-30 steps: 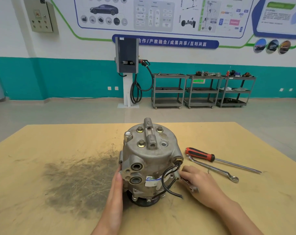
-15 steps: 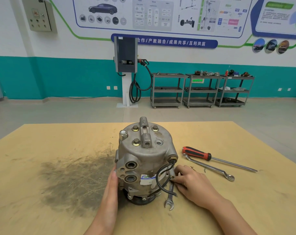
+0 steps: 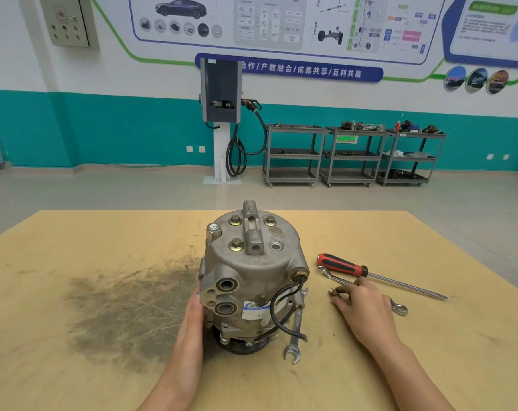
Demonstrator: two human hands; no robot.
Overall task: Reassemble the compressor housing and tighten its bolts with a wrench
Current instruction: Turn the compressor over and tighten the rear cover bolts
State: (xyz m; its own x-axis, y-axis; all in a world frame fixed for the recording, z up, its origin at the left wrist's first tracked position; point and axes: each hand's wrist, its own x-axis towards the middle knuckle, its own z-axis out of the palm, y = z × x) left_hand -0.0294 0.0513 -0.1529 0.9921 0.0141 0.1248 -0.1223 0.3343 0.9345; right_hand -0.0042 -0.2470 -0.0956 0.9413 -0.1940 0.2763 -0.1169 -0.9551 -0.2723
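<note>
The grey metal compressor (image 3: 252, 271) stands upright on the wooden table (image 3: 74, 292), with three brass bolts in its top cover and one bolt hole bare. My left hand (image 3: 192, 318) rests flat against its left side, fingers straight. An open-ended wrench (image 3: 295, 330) lies on the table against the compressor's right side. To the right, my right hand (image 3: 367, 312) pinches a loose brass bolt (image 3: 332, 292) lying on the table.
A red-and-black screwdriver (image 3: 358, 269) and a ring spanner (image 3: 398, 308) lie beyond my right hand. A dark greasy stain (image 3: 127, 301) covers the table left of the compressor. Grey shelf carts (image 3: 346, 155) and a charging post (image 3: 222, 114) stand at the far wall.
My right hand left the wrench beside the compressor and moved right to the loose bolt. The left hand stayed on the compressor.
</note>
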